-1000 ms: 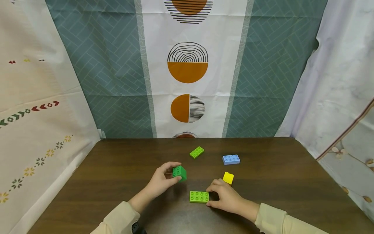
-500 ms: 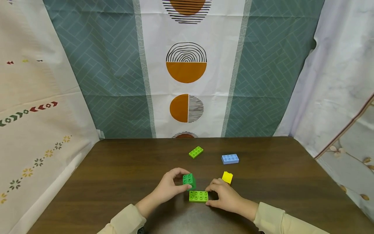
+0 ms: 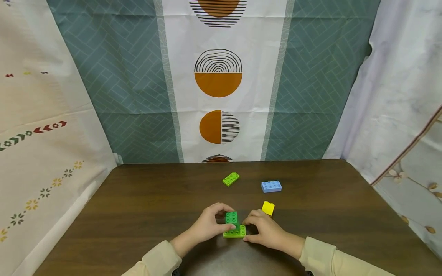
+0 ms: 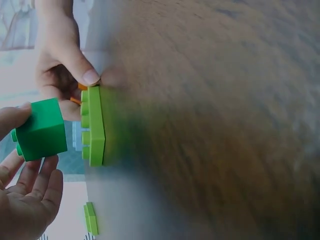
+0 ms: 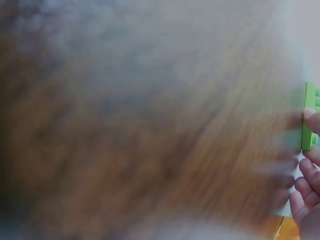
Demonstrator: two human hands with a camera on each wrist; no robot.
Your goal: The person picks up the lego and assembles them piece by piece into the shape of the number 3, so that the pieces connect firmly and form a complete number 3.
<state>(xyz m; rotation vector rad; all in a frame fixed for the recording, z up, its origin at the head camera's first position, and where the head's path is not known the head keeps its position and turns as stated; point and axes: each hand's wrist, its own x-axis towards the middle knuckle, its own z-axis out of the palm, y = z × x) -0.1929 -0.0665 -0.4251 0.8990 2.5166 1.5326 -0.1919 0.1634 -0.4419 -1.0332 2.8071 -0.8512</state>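
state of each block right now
Green block: held by left hand, above near lime brick, not joined
Near lime brick: studs up, right hand gripping its end
Far lime brick: studs up, loose on table
Blue brick: studs up, loose on table
Yellow brick: on table, partly hidden

No word, number, label or brand name can be read in any view. The studs of the green brick (image 3: pixel 231 217), the lime-green brick (image 4: pixel 97 127) near it and the light blue brick (image 3: pixel 271 187) show too small to tell whether they bear lettering. The only sign-like marks are small arrowheads (image 3: pixel 9 75) and a row of red and green chevrons (image 3: pixel 46 127), all printed on the pale cloth (image 3: pixel 41 96) at left.
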